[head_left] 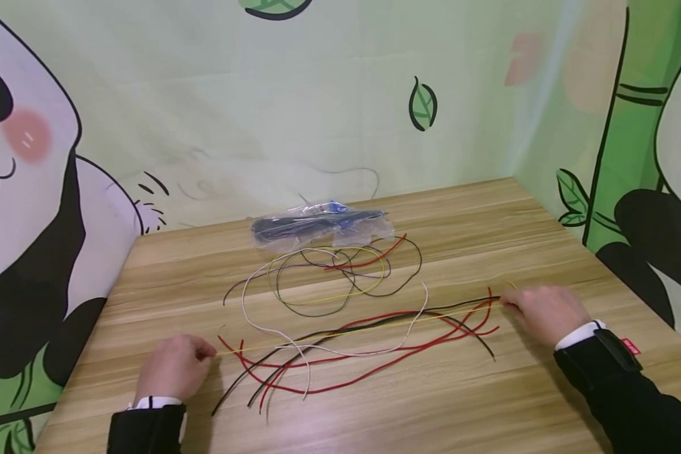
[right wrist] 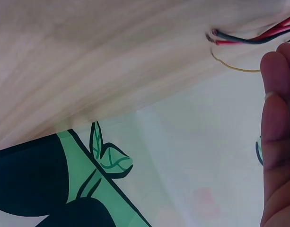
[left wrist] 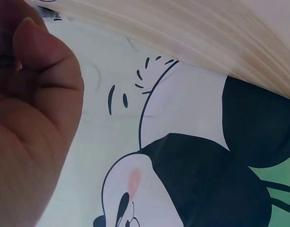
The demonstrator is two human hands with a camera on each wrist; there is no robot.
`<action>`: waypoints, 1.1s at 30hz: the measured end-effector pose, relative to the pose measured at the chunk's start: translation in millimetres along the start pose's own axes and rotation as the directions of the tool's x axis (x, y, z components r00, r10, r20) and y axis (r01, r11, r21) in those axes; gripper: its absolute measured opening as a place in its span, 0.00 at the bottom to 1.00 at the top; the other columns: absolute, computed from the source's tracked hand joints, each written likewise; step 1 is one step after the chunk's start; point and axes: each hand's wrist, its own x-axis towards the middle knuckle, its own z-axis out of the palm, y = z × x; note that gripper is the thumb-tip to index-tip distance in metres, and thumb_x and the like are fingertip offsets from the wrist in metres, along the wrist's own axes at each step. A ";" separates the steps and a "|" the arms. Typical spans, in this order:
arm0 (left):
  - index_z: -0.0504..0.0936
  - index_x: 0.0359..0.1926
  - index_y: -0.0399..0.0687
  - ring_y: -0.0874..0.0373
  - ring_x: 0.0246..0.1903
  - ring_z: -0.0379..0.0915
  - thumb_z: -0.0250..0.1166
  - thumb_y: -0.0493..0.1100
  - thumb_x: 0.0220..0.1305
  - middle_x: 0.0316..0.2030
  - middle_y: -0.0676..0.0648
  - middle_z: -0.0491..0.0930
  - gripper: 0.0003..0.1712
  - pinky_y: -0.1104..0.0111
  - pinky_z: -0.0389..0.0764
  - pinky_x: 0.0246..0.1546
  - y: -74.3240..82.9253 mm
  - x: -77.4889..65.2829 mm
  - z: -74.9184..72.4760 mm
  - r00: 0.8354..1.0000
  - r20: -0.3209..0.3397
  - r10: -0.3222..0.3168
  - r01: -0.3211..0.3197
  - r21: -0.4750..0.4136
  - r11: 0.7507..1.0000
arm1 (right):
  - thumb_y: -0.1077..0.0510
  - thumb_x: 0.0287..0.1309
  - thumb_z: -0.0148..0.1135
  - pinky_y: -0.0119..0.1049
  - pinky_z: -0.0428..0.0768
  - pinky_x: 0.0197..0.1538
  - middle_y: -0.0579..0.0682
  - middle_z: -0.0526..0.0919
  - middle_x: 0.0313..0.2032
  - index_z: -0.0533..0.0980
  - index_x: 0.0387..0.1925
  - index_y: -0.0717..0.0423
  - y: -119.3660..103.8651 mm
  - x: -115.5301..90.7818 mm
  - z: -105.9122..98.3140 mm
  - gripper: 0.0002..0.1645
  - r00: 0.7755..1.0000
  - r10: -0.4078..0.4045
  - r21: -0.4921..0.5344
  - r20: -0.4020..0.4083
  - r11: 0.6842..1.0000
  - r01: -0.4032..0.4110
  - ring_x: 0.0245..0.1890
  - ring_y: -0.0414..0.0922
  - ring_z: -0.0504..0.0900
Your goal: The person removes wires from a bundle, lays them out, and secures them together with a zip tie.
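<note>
Stretched nearly straight across the table is a thin yellow wire point(head_left: 255, 348). My left hand point(head_left: 176, 367) pinches its left end between thumb and fingertips, and my right hand point(head_left: 547, 313) pinches it near the right end. A short curved tip of the yellow wire point(right wrist: 237, 68) sticks out past the right fingers in the right wrist view. Under and around it lie thicker red wires point(head_left: 318, 391) and black wires point(head_left: 227, 395), loosely bundled side by side. A white wire point(head_left: 244, 301) loops over the bundle. The left wrist view shows the left hand point(left wrist: 45, 94) with curled fingers.
Behind the bundle lie loose loops of thin wire: a green one point(head_left: 312, 315), a black one point(head_left: 421, 261) and a purple one point(head_left: 229, 291), with a short red wire point(head_left: 374, 259). A clear plastic bag point(head_left: 318, 224) with dark contents sits near the wooden table's point(head_left: 459, 214) back edge.
</note>
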 end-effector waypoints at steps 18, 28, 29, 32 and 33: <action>0.91 0.32 0.49 0.47 0.39 0.81 0.72 0.32 0.55 0.37 0.44 0.87 0.08 0.47 0.79 0.40 -0.9 3.6 5.5 0.993 0.110 0.048 -0.051 0.021 0.998 | 0.64 0.53 0.76 0.48 0.77 0.24 0.49 0.86 0.26 0.86 0.30 0.52 -0.7 -1.4 11.5 0.05 0.996 0.017 -0.001 0.089 1.000 -0.017 0.22 0.47 0.82; 0.91 0.32 0.50 0.52 0.35 0.77 0.72 0.34 0.56 0.36 0.47 0.87 0.06 0.52 0.77 0.37 0.6 4.5 8.3 0.990 0.132 0.042 -0.045 0.018 0.999 | 0.65 0.53 0.74 0.47 0.78 0.24 0.52 0.88 0.30 0.87 0.35 0.56 -3.7 -1.6 10.3 0.06 0.996 0.016 0.041 0.090 0.999 -0.020 0.26 0.50 0.86; 0.91 0.32 0.50 0.52 0.36 0.78 0.72 0.35 0.56 0.36 0.46 0.87 0.06 0.51 0.78 0.37 1.0 4.6 8.7 0.991 0.127 0.044 -0.047 0.019 0.999 | 0.65 0.53 0.74 0.47 0.78 0.23 0.52 0.88 0.30 0.87 0.35 0.56 -3.8 -1.5 10.1 0.06 0.996 0.014 0.044 0.088 0.999 -0.018 0.26 0.50 0.86; 0.91 0.33 0.48 0.51 0.35 0.79 0.70 0.36 0.58 0.34 0.47 0.86 0.04 0.51 0.77 0.37 2.7 5.5 10.6 0.994 0.098 0.050 -0.051 0.011 0.999 | 0.66 0.54 0.73 0.47 0.77 0.23 0.51 0.88 0.30 0.86 0.36 0.55 -5.4 -1.0 9.5 0.07 0.997 0.012 0.056 0.073 0.998 -0.017 0.26 0.49 0.86; 0.91 0.33 0.47 0.52 0.34 0.79 0.70 0.36 0.59 0.34 0.47 0.86 0.04 0.51 0.78 0.36 3.5 6.0 11.5 0.995 0.081 0.058 -0.059 0.007 0.998 | 0.66 0.54 0.72 0.47 0.77 0.23 0.51 0.88 0.30 0.86 0.36 0.55 -5.8 -0.8 9.2 0.07 0.998 0.013 0.061 0.068 0.998 -0.017 0.26 0.49 0.86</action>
